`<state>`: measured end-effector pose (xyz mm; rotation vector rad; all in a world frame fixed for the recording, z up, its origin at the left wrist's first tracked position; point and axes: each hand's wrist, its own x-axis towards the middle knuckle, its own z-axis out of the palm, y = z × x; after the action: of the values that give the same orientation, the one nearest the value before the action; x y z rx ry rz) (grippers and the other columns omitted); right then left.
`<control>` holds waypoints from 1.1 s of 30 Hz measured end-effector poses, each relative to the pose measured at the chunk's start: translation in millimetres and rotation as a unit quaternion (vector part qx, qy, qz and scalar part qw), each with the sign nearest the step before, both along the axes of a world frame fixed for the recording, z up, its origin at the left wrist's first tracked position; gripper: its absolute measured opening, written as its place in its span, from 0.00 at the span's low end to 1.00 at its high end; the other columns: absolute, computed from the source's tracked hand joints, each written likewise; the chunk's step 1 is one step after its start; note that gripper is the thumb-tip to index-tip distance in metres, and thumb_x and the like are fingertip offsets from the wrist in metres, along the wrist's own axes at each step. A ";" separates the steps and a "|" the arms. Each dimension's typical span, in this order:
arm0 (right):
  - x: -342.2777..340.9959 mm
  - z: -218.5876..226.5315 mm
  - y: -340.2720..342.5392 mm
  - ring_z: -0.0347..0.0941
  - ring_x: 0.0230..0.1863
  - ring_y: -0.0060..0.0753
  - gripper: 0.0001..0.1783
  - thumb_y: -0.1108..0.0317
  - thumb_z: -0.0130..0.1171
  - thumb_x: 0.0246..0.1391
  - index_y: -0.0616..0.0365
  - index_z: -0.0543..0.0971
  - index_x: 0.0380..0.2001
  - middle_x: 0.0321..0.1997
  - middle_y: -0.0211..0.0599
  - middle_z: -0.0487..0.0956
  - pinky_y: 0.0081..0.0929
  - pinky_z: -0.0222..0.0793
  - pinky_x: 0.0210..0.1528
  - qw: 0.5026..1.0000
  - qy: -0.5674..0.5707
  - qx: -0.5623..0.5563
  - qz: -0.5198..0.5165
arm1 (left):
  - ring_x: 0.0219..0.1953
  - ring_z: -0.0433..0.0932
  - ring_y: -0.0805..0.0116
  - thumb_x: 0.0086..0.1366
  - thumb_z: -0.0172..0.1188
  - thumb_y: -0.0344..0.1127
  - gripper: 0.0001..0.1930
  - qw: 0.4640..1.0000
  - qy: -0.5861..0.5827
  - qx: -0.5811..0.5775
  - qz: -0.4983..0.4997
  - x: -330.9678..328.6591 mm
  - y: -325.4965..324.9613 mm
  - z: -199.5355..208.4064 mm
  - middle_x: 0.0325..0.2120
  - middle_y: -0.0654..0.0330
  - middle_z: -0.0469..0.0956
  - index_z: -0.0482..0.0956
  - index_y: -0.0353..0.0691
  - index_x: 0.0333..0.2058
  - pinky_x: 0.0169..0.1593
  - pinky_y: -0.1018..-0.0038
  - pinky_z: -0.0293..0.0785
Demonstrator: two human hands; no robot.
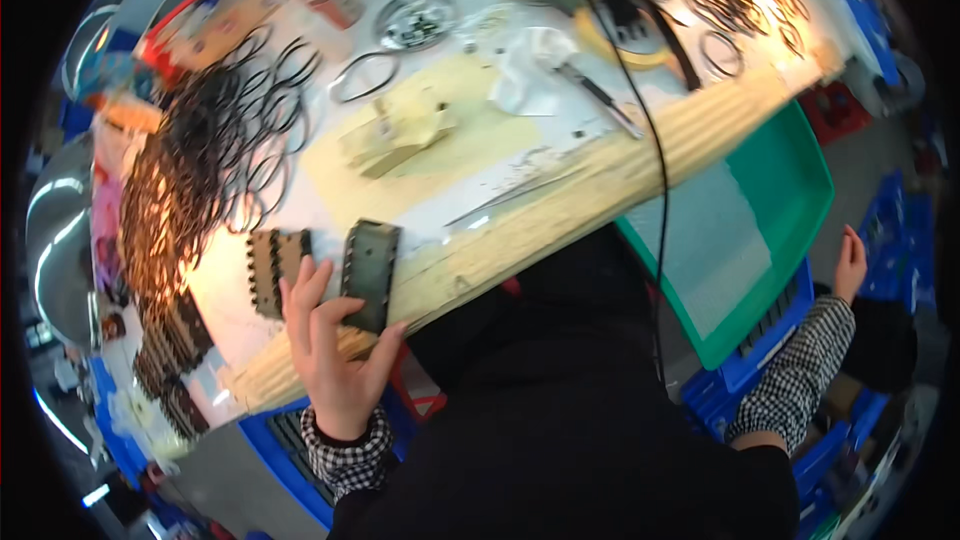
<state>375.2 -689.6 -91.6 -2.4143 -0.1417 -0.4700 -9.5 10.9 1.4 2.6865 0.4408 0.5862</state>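
Toothed metal strip (370,273) sits clamped in left hand (335,340); right hand (851,265) spread, well apart.

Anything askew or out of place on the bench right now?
The green tray hangs past the bench's front edge with little support, tilted. The left hand holds a grey toothed strip at the same edge. Black rings lie in a loose tangle. The right hand reaches off to the side.

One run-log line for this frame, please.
left hand: grips grey toothed block at bench edge | right hand: open, beside green tray | second toothed block left
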 end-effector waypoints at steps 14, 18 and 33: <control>-108.1 189.5 383.2 0.78 0.39 0.29 0.12 0.81 0.51 0.61 0.68 0.78 0.46 0.35 0.42 0.81 0.22 0.72 0.43 0.915 -0.148 -0.112 0.358 | 0.48 0.71 0.57 0.46 0.74 0.39 0.21 0.990 -0.015 0.064 0.122 2.5 -10.1 -13.3 0.38 0.59 0.77 0.71 0.41 0.33 0.56 0.61 0.52; -132.0 191.0 399.5 0.77 0.33 0.30 0.12 0.83 0.53 0.56 0.68 0.79 0.43 0.31 0.42 0.80 0.22 0.71 0.39 0.900 -0.083 -0.061 0.424 | 0.47 0.69 0.56 0.44 0.73 0.34 0.23 0.988 -0.097 0.031 0.115 2.8 -13.3 -18.0 0.39 0.57 0.74 0.68 0.42 0.35 0.55 0.61 0.56; -188.4 107.7 441.5 0.73 0.50 0.25 0.37 0.71 0.73 0.44 0.61 0.67 0.57 0.48 0.33 0.76 0.26 0.74 0.51 0.680 0.360 0.448 0.455 | 0.54 0.69 0.48 0.48 0.72 0.36 0.34 0.901 -0.183 -0.237 -0.314 109.4 -80.5 -20.7 0.51 0.44 0.71 0.64 0.34 0.52 0.58 0.56 0.63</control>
<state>186.7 -248.0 16.1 -1.1387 -0.5639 0.7408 99.9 -69.7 -19.3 2.0131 -0.3451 0.6533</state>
